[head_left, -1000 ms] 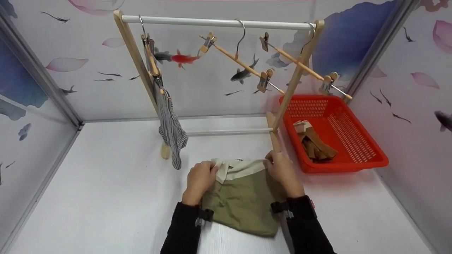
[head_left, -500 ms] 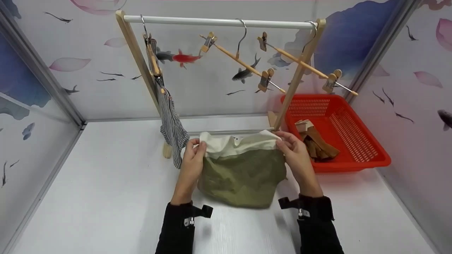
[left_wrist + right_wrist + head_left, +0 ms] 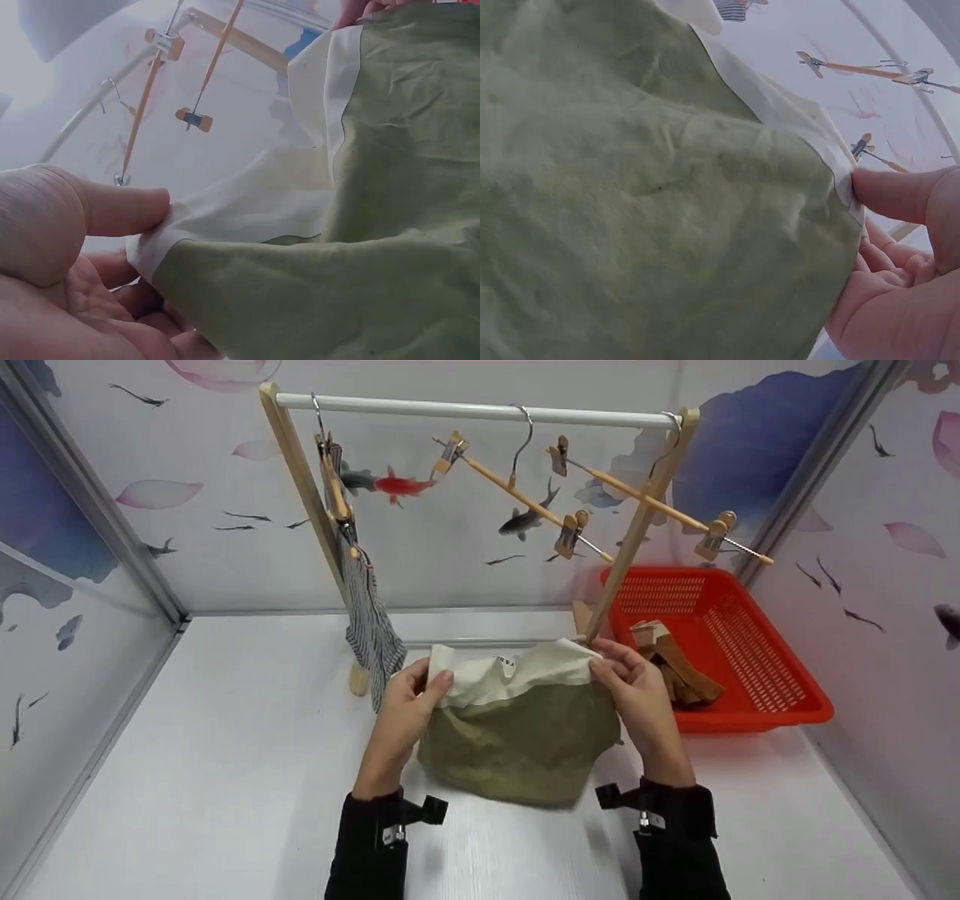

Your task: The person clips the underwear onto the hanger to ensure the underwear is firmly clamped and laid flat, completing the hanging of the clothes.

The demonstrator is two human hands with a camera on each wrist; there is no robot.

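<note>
An olive-green garment (image 3: pixel 525 742) with a cream waistband hangs between my two hands, raised over the white table; whether it is shorts or a skirt I cannot tell. My left hand (image 3: pixel 401 705) pinches one end of the waistband between thumb and fingers. At the other end, my right hand (image 3: pixel 637 697) pinches the band's corner in the same way. In the left wrist view the band sags in a fold beside the thumb (image 3: pixel 124 208). The right wrist view has the green cloth (image 3: pixel 660 202) filling most of the picture.
Behind the garment stands a rack with a white rail (image 3: pixel 465 411). Two bare clip hangers (image 3: pixel 517 495) hang on it, plus one at left bearing a striped garment (image 3: pixel 371 622). At right, a red basket (image 3: pixel 780 720) holds a brown garment (image 3: pixel 682 671).
Both hands have lifted the garment off the table and moved it forward, spreading the waistband wider. Over the last half second it has barely moved.
</note>
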